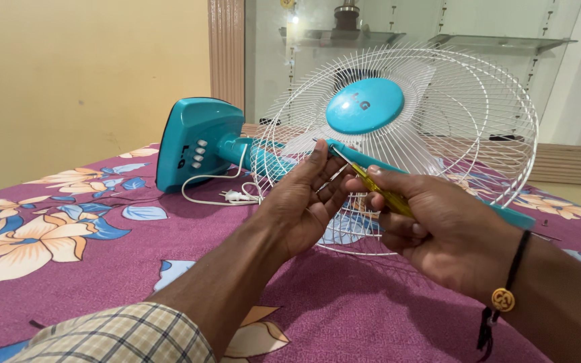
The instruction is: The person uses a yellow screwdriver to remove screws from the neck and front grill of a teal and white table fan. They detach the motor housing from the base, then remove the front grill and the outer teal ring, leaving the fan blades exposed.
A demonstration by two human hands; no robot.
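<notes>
Fingers (317, 176) of the left hand (302, 205) extend upward and press against the white wire grille (438, 114) at its teal rim band (364, 160); fingers loosely spread, nothing clasped in them. Right hand (432, 228) closed round the yellow handle of a screwdriver (371, 185), thumb along the top. The metal shaft points up-left, tip at the rim band just beside the left fingertips. Exact contact point of the tip cannot be told.

Table fan (344, 128) lies on its side on a bed with a purple floral sheet (68, 228). Grille faces the camera, round teal centre cap (364, 105) in its middle. Teal base (193, 141) with a row of white buttons stands on edge to the left. White power cord (226, 191) and plug lie on the sheet near the base. Black thread with a gold bead (504, 299) on the right wrist. Checked sleeve (122, 336) on the left arm.
</notes>
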